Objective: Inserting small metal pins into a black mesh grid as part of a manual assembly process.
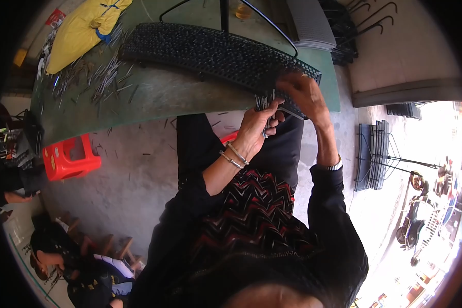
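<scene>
My left hand (255,127) is closed around a bundle of thin metal pins (262,101), their ends sticking up past the fingers. A long black perforated panel (205,54) with black metal rods rising from it lies on the green table (154,97). Over the panel's right end is my right hand (309,97), just right of the bundle. Its fingertips are smeared by motion, so whatever they hold cannot be made out. More loose metal pins (105,77) are scattered on the table at the left.
A tied yellow sack (84,31) stands at the table's far left. Grey sheets (308,25) are stacked at the far right. A red plastic stool (72,158) is on the floor at left. Black racks (373,154) stand to the right. Other people (82,267) are at lower left.
</scene>
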Demonstrator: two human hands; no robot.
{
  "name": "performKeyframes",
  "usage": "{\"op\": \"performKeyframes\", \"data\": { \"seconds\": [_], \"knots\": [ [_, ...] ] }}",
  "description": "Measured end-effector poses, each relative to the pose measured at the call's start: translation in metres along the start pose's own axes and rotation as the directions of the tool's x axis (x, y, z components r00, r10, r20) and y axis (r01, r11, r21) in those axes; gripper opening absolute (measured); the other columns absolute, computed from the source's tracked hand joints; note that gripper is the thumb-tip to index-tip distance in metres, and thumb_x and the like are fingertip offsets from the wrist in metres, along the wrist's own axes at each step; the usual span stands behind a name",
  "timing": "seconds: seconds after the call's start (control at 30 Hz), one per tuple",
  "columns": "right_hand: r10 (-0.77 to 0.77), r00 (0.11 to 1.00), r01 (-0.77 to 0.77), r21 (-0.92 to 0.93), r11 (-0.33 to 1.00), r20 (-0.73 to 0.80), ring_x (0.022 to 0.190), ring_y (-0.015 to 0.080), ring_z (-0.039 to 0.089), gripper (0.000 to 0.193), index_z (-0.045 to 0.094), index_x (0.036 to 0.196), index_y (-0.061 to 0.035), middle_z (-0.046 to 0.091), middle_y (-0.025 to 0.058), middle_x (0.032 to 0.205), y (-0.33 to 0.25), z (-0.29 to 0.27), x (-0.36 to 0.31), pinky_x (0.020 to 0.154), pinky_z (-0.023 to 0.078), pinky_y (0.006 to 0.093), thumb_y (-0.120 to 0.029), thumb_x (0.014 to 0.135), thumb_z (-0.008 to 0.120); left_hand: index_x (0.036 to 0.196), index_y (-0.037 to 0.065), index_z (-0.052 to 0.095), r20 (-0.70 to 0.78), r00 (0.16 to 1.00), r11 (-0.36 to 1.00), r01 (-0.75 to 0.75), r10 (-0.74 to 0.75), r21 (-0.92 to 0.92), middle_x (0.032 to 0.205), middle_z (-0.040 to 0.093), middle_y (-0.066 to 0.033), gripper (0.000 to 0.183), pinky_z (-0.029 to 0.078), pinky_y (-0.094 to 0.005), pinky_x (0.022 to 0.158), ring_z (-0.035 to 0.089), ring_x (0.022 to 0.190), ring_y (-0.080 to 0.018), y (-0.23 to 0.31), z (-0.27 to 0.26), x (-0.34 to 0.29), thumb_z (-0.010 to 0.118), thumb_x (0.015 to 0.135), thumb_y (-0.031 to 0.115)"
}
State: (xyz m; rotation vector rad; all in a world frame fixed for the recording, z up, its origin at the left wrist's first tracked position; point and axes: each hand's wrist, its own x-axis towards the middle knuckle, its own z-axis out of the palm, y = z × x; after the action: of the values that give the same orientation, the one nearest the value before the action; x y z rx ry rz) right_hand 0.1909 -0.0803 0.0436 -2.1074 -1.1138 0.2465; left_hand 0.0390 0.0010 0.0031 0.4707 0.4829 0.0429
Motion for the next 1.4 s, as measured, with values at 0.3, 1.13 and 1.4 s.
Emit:
{"op": "performKeyframes", "data": {
  "seconds": [0.3,1.13,1.4],
  "knots": [
    [0.176,0.979,-0.154,0.191,0.969,-0.104,0.073,0.0136,0.062,0.015,0.062,0.097,0.0001,0.065,0.0079,0.081,-0.011,-0.007,-0.01,0.066,0.048,0.0305,-0.012,0.088,0.061,0.108,0.002,0.061,-0.08,0.995,0.998,-0.058,0.058,0.002,0.08,0.061,-0.0072,0.029,0.034,-0.0196,0.05,0.046,0.062,-0.0062,-0.005,0.004,0.004,0.062,0.092,0.027],
    [-0.032,0.907,-0.012,-0.101,0.995,-0.419,0.071,0.0262,0.064,0.01,0.063,0.093,-0.0048,0.064,0.0135,0.08,0.009,0.022,0.017,0.067,0.049,0.0351,-0.012,0.086,0.064,0.095,0.007,0.059,-0.061,0.994,0.996,-0.087,0.088,0.022,0.078,0.064,-0.0079,0.012,0.031,-0.0194,0.044,0.053,0.061,-0.0076,-0.005,0.002,-0.004,0.063,0.091,0.018],
    [-0.111,0.94,-0.002,-0.33,0.944,-0.323,0.081,0.0308,0.063,0.018,0.069,0.099,-0.0077,0.063,0.0143,0.089,-0.002,0.019,0.004,0.07,0.049,0.0376,-0.019,0.085,0.065,0.097,0.007,0.061,-0.069,0.992,0.994,-0.103,0.101,-0.023,0.084,0.068,-0.0106,0.015,0.033,-0.0187,0.044,0.054,0.062,-0.0074,-0.006,0.0,-0.003,0.065,0.09,0.019]
  ]
}}
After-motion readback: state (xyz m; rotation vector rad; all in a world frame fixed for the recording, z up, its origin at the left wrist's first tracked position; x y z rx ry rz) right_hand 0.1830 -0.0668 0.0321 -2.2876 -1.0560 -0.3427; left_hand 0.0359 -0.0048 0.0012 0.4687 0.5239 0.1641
